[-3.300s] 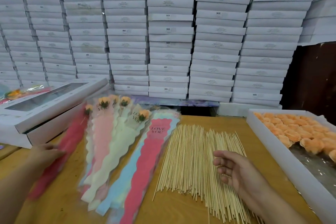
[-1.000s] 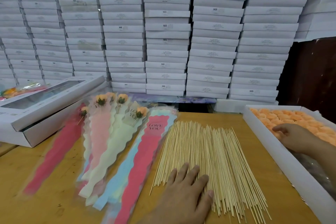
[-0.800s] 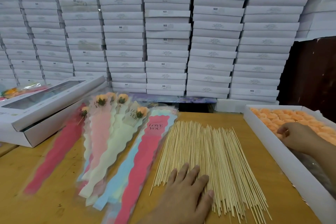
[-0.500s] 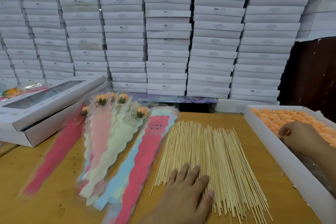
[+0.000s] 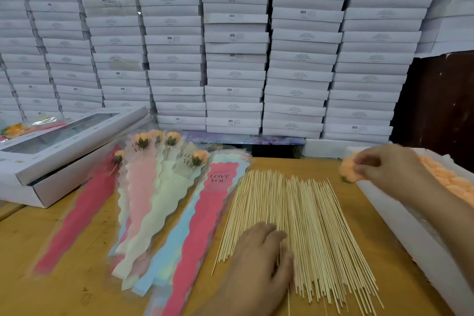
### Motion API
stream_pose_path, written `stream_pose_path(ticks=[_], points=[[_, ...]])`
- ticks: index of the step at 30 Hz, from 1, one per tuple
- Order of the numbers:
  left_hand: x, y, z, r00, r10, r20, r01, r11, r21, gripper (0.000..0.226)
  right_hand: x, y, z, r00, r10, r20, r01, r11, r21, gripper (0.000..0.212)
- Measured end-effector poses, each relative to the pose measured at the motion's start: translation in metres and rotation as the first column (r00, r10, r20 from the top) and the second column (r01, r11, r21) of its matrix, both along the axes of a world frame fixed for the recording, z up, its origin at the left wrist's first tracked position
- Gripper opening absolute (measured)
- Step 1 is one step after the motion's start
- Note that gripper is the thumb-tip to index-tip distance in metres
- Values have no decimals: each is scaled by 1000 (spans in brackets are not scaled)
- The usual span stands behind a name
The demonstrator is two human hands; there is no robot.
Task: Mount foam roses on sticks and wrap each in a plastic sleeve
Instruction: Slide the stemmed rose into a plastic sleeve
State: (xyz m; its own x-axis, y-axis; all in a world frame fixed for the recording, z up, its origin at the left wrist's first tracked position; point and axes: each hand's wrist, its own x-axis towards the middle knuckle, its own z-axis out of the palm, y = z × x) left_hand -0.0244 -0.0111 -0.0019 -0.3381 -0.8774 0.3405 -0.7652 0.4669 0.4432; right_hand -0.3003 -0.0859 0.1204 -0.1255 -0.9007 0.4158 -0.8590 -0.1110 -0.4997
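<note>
Right hand (image 5: 384,169) has lifted an orange foam rose (image 5: 349,170), pinched, clear of its tray (image 5: 400,228). Left hand (image 5: 259,261), fingers curling, presses the sticks (image 5: 307,213); several may drag loose together.

Lighting: even, soft, faint shadows. Right hand (image 5: 384,169) motion-blurred. Stacked boxes (image 5: 236,46) bow at frame edges; corners soft.

Head-worn, forward-down over table (image 5: 64,251)

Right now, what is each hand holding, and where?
Right hand pinches an orange foam rose by its side; left hand rests on the sticks.
</note>
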Motion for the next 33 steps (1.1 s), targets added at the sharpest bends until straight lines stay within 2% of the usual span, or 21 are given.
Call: stream_pose_path(ticks=[2, 4, 7, 11, 13, 15, 18, 19, 21, 23, 27, 33], points=[[1, -1, 4, 994, 26, -106, -27, 1000, -8, 48, 33, 19, -6, 987, 161, 25, -162, 983, 91, 28], [3, -1, 5, 985, 66, -160, -59, 997, 46, 60, 62, 34, -18, 961, 272, 52, -277, 947, 161, 37], [4, -5, 4, 965, 108, -238, -78, 988, 133, 72, 94, 48, -37, 921, 367, 132, -389, 887, 249, 36], [4, -3, 8, 925, 41, -377, 4, 993, 119, 33, 116, 58, -50, 903, 409, 133, -430, 868, 248, 42], [6, -2, 10, 905, 50, -423, 4, 992, 125, 26, 117, 60, -53, 896, 418, 151, -442, 870, 217, 41], [6, -3, 11, 869, 81, -488, -8, 989, 150, 18, 118, 63, -53, 880, 434, 191, -460, 880, 119, 31], [8, -7, 14, 784, 181, -594, -95, 980, 173, 5, 111, 60, -60, 912, 305, 274, -308, 951, -30, 18], [9, -8, 15, 757, 210, -619, -123, 976, 181, 7, 108, 58, -63, 947, 224, 228, -227, 974, -12, 17], [11, -10, 16, 725, 228, -650, -127, 972, 198, 12, 103, 53, -73, 997, 78, 26, -81, 988, 132, 21], [12, -10, 17, 723, 231, -650, -116, 970, 215, 17, 102, 48, -84, 993, 12, -117, 20, 963, 268, 39], [12, -10, 16, 741, 232, -630, -120, 969, 216, 17, 102, 41, -95, 983, -15, -181, 78, 935, 347, 52], [11, -11, 15, 735, 242, -634, -119, 966, 230, 14, 102, 37, -97, 995, -25, -99, 64, 910, 411, 49]])
